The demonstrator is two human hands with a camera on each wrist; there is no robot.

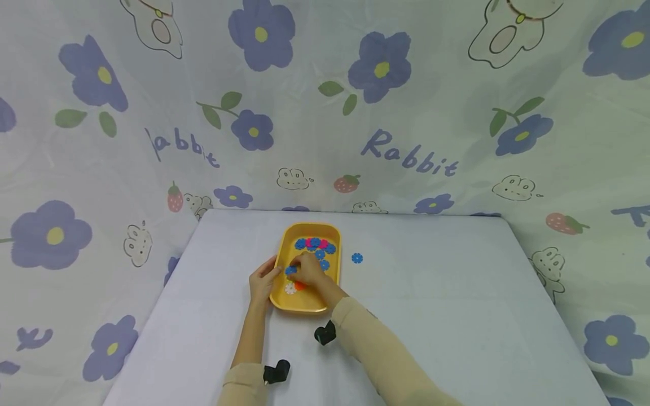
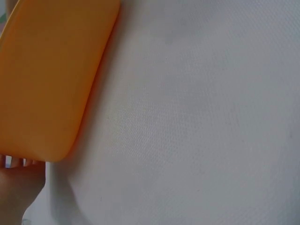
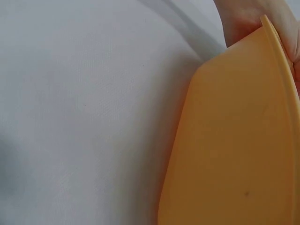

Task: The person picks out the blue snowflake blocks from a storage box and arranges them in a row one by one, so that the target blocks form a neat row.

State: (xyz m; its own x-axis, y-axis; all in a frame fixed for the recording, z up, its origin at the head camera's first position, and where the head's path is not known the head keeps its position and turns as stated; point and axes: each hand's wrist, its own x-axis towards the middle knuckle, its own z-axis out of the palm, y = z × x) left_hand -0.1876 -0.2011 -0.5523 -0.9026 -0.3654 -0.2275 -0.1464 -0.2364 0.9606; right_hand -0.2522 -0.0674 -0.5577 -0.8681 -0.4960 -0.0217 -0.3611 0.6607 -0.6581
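Note:
A yellow tray (image 1: 299, 304) stands on the white table with several flower-shaped plastic pieces in it. My left hand (image 1: 262, 280) grips its left side, the thumb over the rim. Inside the tray, my right hand (image 1: 307, 269) pinches a blue flower-shaped piece (image 1: 290, 270) between thumb and fingers. Below that hand lie a white piece (image 1: 290, 288) and an orange piece (image 1: 300, 286). Blue pieces (image 1: 319, 254) and pink ones (image 1: 324, 243) are gathered toward the far end. Both wrist views show mostly the tray's outer wall (image 2: 51, 79) (image 3: 229, 126), its inside hidden.
One blue flower-shaped piece (image 1: 357, 257) lies on the table (image 1: 431, 316) to the right of the tray. A flower-printed curtain (image 1: 315, 101) hangs behind the table and along its sides. Small black cameras (image 1: 277, 372) are worn at both wrists.

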